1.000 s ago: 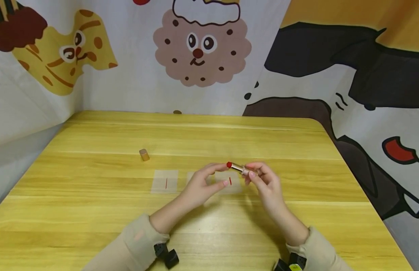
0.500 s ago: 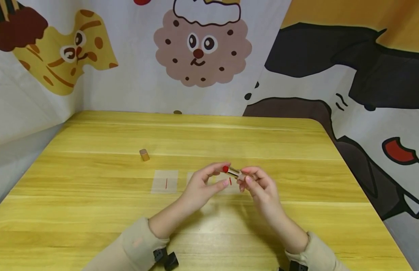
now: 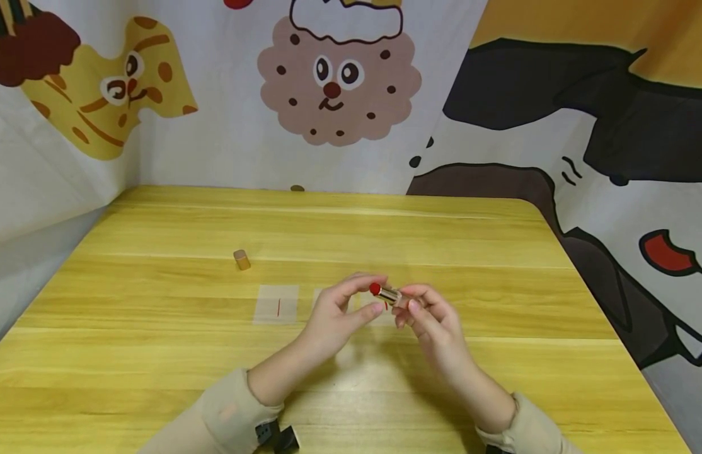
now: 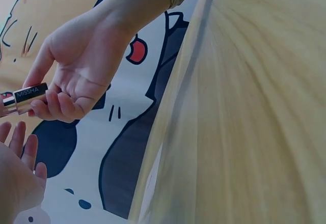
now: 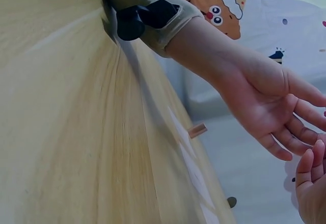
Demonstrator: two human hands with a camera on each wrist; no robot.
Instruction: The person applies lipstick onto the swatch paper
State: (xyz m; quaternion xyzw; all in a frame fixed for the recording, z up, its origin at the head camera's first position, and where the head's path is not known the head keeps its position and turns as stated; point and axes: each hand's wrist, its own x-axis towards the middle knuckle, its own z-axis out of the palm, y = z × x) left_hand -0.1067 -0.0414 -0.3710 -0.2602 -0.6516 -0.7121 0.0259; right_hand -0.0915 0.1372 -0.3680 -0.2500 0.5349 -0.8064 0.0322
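Observation:
My right hand [image 3: 442, 328] pinches a lipstick [image 3: 389, 294] by its base between thumb and fingers, its bare red bullet pointing left. In the left wrist view, the lipstick's dark end [image 4: 31, 92] shows the letters MISSHA. My left hand [image 3: 335, 315] is beside the bullet, thumb and fingers spread with a gap between them. In the right wrist view the left hand [image 5: 265, 102] has loosely extended fingers and holds nothing; touching the bullet is unclear. Below the hands lie a white paper square [image 3: 275, 305] with a thin red line and others partly hidden, one with a red mark.
A small gold-brown cap [image 3: 241, 260] stands on the wooden table [image 3: 158, 366], beyond the papers and to the left. Behind the table's far edge hangs a cartoon-printed cloth [image 3: 215, 145]. Dark camera mounts [image 3: 277, 436] sit at the sleeves.
My right hand has moved left and slightly down with the lipstick, bringing the red bullet further in front of the left fingertips. The left hand has barely moved; cap and papers stay put.

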